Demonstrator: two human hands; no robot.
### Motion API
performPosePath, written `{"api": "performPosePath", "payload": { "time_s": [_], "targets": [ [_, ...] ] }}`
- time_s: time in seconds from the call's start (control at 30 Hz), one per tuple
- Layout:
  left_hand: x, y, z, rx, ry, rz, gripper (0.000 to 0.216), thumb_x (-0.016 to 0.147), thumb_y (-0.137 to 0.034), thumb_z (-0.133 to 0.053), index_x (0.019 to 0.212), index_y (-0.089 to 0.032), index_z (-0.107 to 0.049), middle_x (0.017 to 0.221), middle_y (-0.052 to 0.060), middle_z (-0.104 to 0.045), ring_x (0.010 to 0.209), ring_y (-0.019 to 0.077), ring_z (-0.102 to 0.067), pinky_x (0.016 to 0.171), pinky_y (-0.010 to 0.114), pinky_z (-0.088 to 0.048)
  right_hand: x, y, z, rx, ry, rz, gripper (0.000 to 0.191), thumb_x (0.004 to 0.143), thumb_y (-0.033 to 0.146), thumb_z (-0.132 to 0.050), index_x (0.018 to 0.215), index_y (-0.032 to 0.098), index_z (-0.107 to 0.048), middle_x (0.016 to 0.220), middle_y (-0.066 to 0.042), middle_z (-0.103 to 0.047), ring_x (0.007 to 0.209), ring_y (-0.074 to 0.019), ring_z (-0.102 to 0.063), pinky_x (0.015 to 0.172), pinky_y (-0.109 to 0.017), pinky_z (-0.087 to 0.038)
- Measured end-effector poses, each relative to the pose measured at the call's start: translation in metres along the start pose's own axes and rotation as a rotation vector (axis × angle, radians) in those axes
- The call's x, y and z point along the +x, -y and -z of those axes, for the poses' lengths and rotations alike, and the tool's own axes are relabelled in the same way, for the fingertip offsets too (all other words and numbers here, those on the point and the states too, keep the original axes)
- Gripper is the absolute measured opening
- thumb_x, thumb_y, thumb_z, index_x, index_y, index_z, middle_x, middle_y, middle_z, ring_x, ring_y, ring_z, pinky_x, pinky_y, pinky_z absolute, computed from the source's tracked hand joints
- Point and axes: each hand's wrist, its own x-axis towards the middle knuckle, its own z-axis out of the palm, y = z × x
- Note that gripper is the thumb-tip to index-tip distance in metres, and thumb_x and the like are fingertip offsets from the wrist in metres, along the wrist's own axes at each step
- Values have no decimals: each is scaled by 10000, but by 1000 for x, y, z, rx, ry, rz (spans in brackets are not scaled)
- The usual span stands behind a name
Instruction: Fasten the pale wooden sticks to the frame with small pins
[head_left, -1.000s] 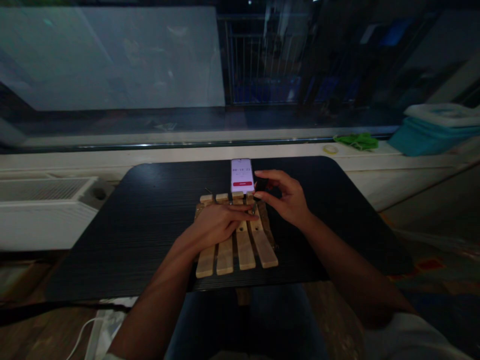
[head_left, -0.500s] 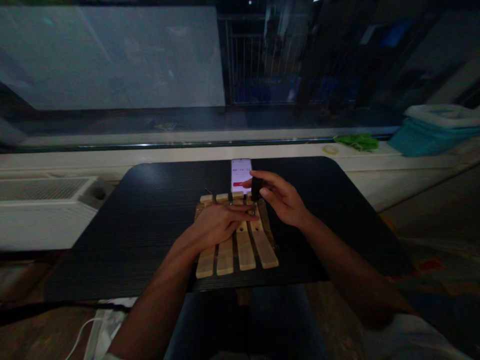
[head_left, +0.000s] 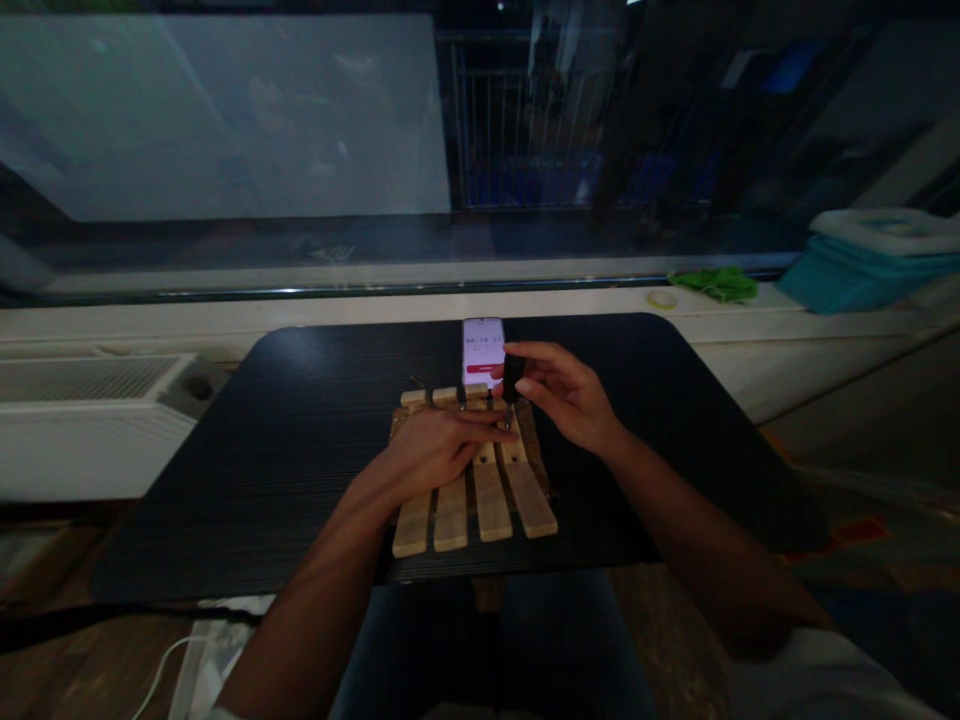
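Note:
My right hand grips the black handle of a short screwdriver between thumb and fingers. Its thin metal shaft points down at the rightmost wooden slat. Flat across the row of pale wooden slats lies my left hand, its fingers stretched out. The tips of its index and middle fingers reach the screwdriver's lower end, one on each side of it. Dark holes show in the two right-hand slats. Beneath the slats is a brown base piece, mostly covered. Whatever sits under the screwdriver tip is too small to make out.
A lit phone showing a timer lies behind the slats on the dark table. A small thin item rests near the slats' far left. On the windowsill are a tape roll, something green and a teal container.
The fingers of my right hand have shifted slightly around the screwdriver handle. My left hand and the slats stay in place.

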Motion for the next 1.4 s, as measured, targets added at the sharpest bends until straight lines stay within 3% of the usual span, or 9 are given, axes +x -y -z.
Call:
{"api": "performPosePath", "payload": {
  "time_s": [0.23, 0.67, 0.93, 1.13, 1.4],
  "targets": [
    [1, -3, 4, -1, 44, 53, 439, 901, -106, -463, 1220, -370, -608, 1339, -45, -558, 1164, 234, -595, 943, 417, -503, 1, -1, 1, -92, -144, 49, 316, 800, 289, -680, 1110, 309, -621, 1099, 5, -672, 888, -122, -656, 746, -263, -558],
    [1, 0, 1, 7, 22, 29, 432, 896, -108, -446, 1208, -350, -623, 1325, -20, -574, 1162, 240, -597, 919, 412, -513, 0, 1, -2, -225, -206, 149, 361, 778, 243, -703, 1111, 344, -609, 1064, 32, -675, 886, -134, -659, 688, -274, -548],
    [1, 0, 0, -11, 7, 27, 434, 891, -105, -449, 1203, -349, -627, 1316, -21, -583, 1151, 236, -604, 917, 402, -515, 1, 5, 1, -263, -89, 166, 308, 852, 284, -611, 1158, 297, -583, 1080, 0, -674, 846, -123, -652, 718, -276, -564],
    [0, -1, 1, 7, 1, 12, 429, 904, -115, -446, 1217, -353, -617, 1306, -35, -595, 1129, 218, -615, 908, 374, -517, 1, 6, 2, -258, 59, 124, 339, 918, 272, -490, 1253, 315, -523, 1188, -17, -647, 1000, -152, -646, 838, -326, -558],
    [1, -2, 2, 38, 8, 25, 416, 902, -124, -457, 1204, -352, -631, 1309, -36, -591, 1133, 233, -611, 946, 407, -494, 0, 5, -3, -14, 91, -14, 347, 930, 316, -465, 1276, 288, -478, 1265, -51, -599, 1103, -162, -631, 910, -339, -555]
  ]
}}
